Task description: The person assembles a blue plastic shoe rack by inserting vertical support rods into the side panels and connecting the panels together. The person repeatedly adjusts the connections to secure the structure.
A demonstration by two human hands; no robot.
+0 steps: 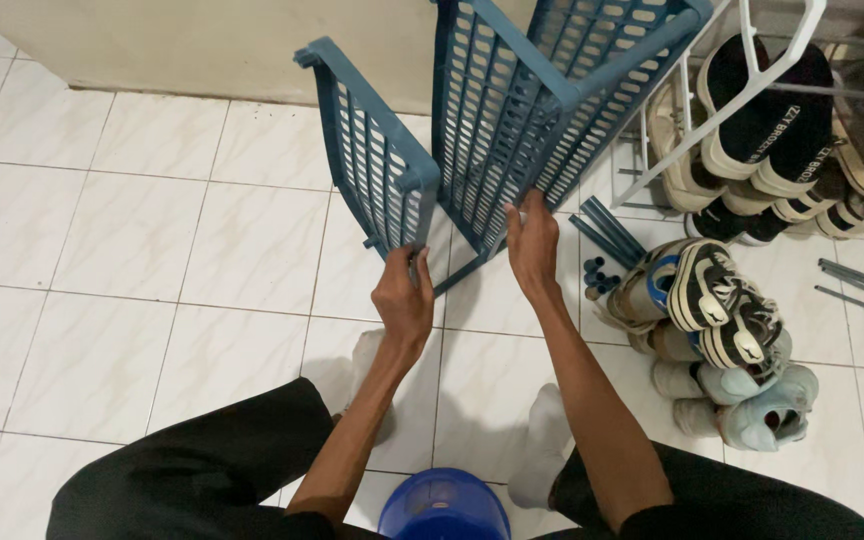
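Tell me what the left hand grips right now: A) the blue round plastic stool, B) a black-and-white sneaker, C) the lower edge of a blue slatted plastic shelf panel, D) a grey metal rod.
C: the left hand closes on the bottom edge of the blue slatted plastic shelf panel standing on the white tiled floor.

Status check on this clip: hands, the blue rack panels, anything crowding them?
Left hand gripping the smaller blue slatted panel at its lower corner. Right hand on the larger blue panel, both standing on edge. Shoe pile and loose blue tubes close on the right.
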